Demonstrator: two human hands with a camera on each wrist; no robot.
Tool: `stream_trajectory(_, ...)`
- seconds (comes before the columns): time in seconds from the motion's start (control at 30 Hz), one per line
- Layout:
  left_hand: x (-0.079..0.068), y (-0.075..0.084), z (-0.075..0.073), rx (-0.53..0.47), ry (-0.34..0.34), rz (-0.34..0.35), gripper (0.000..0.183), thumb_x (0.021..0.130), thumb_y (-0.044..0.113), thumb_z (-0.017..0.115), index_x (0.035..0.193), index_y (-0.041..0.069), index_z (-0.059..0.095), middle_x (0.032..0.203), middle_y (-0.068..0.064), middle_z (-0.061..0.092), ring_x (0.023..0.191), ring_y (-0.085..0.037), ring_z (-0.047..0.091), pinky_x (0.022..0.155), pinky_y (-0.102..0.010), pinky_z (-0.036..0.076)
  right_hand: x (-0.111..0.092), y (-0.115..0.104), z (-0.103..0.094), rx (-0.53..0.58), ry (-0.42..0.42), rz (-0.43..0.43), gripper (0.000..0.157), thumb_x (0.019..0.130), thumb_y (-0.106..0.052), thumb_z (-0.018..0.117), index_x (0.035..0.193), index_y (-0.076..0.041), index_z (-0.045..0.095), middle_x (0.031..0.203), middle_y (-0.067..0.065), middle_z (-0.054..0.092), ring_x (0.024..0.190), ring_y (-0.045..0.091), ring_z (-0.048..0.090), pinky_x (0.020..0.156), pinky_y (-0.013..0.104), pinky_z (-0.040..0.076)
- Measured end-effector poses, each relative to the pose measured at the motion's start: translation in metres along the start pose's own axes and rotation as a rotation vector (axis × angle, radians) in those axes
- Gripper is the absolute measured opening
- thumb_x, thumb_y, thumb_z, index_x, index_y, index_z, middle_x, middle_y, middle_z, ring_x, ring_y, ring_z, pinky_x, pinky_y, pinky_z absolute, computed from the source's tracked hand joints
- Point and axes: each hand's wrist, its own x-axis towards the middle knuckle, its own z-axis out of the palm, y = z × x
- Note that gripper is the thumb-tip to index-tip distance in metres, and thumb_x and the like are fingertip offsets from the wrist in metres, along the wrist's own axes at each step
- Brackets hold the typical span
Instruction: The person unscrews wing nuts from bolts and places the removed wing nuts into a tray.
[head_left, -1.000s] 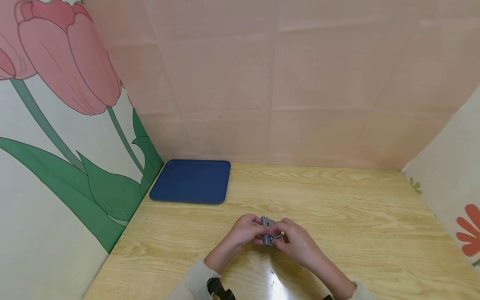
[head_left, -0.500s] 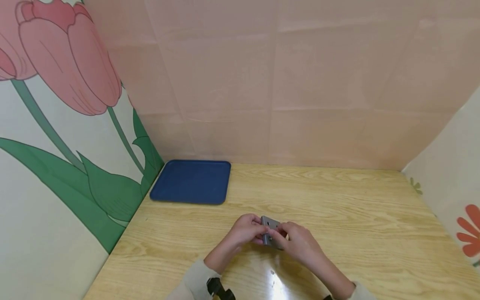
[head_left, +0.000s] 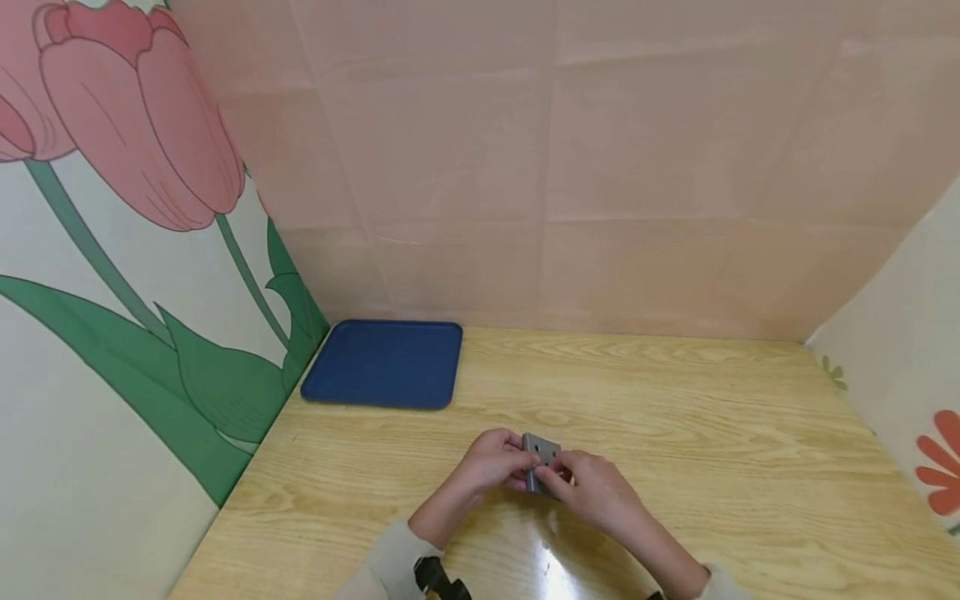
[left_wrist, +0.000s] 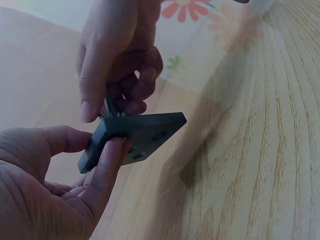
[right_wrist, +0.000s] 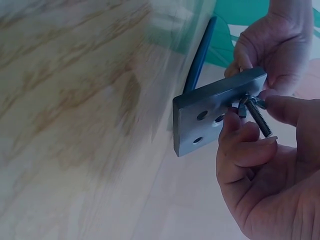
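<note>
Gripping plate (right_wrist: pixel 215 105) by one end, left hand (head_left: pixel 490 460), likely to brace it; pinching wing nut (right_wrist: pixel 242 109) on bolt (right_wrist: pixel 259 120), right hand (head_left: pixel 596 485), well short of table's far edge (head_left: pixel 637 342).

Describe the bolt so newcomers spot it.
Above the wood-grain table, the left hand grips a grey plate. In the right wrist view, the bolt juts from it toward the right hand: a thin threaded shaft, unlike the flat plate or winged nut.

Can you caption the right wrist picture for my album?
Right hand pinches a wing nut on a bolt; left hand holds the grey plate.
</note>
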Motion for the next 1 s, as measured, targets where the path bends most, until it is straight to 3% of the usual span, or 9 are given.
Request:
stream_trajectory(0.23, -0.0024, 0.0009, 0.0000, 0.013, 0.014, 0.006, 0.021, 0.088, 0.007, 0.075, 0.103, -0.003, 0.064, 0.087, -0.010, 0.070, 0.067, -0.018, 0.068, 0.059, -0.031, 0.061, -0.0001, 0.0035, -0.0001, 0.040, -0.006, -0.084, 0.012, 0.091, -0.028, 0.075, 0.090, -0.018, 0.068, 0.084, -0.008, 0.065, 0.064, 0.004, 0.051, 0.053, 0.021, 0.044)
stream_trajectory(0.5, -0.0008, -0.0012, 0.0012, 0.010, 0.017, 0.008, 0.019, 0.087, 0.005, 0.074, 0.100, -0.003, 0.064, 0.085, -0.010, 0.071, 0.067, -0.017, 0.068, 0.058, -0.030, 0.061, -0.0016, 0.0049, -0.0016, 0.051, -0.004, -0.167, 0.020, 0.085, -0.016, 0.081, 0.100, -0.014, 0.067, 0.092, -0.004, 0.065, 0.075, 0.007, 0.056, 0.060, 0.020, 0.047)
stream_trajectory(0.77, 0.0008, -0.0001, -0.0001, 0.039, -0.001, 0.003, 0.019, 0.089, 0.008, 0.074, 0.102, -0.003, 0.066, 0.083, -0.009, 0.073, 0.068, -0.017, 0.070, 0.059, -0.029, 0.061, -0.0018, 0.0039, -0.0014, 0.061, 0.022, -0.200, 0.024, 0.083, -0.006, 0.080, 0.100, -0.017, 0.068, 0.090, -0.006, 0.060, 0.070, 0.003, 0.051, 0.058, 0.019, 0.046)
stream_trajectory(1.0, -0.0001, 0.0000, 0.0016, -0.008, 0.005, 0.010, 0.020, 0.087, 0.005, 0.072, 0.104, -0.004, 0.064, 0.086, -0.011, 0.071, 0.068, -0.018, 0.069, 0.059, -0.030, 0.061, -0.0011, 0.0020, 0.0008, 0.067, 0.043, -0.210, 0.020, 0.085, -0.009, 0.079, 0.096, -0.021, 0.067, 0.093, -0.007, 0.060, 0.077, 0.006, 0.058, 0.063, 0.019, 0.051)
